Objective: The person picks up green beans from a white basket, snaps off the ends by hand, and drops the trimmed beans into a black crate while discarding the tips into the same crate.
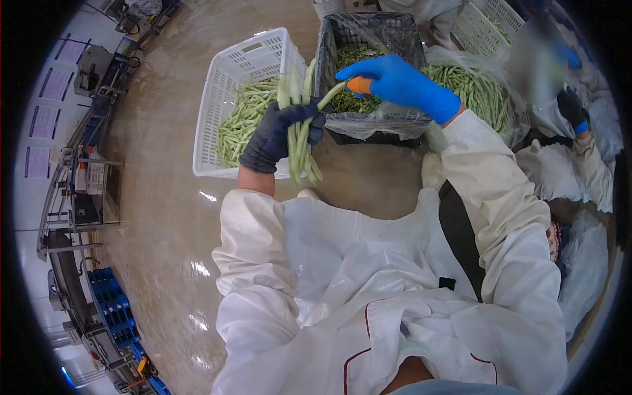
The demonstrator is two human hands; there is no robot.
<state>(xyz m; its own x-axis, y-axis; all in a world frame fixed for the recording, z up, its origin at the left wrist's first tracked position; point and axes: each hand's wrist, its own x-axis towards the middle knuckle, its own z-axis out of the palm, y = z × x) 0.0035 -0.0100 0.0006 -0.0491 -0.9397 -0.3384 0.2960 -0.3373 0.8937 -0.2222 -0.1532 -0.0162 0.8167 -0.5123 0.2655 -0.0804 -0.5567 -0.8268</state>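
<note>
My left hand (283, 135), in a dark grey glove, is wrapped round a bunch of long green beans (299, 148) that stick out above and below the fist. Over the black crate (413, 39), my right hand (397, 82) wears a blue glove and has something orange (360, 85) at its fingers, perhaps a small tool or a fingertip cover. One bean of the bunch reaches up to the orange piece and touches it. Beneath the right hand, the plastic-lined black crate holds small green bits (359, 102).
A white crate (205, 125) with green beans stands at the left. Right of the black crate lies a plastic bag of long beans (471, 92). A co-worker's dark-gloved hand (571, 108) shows at the right. Metal equipment (99, 158) lines the far left.
</note>
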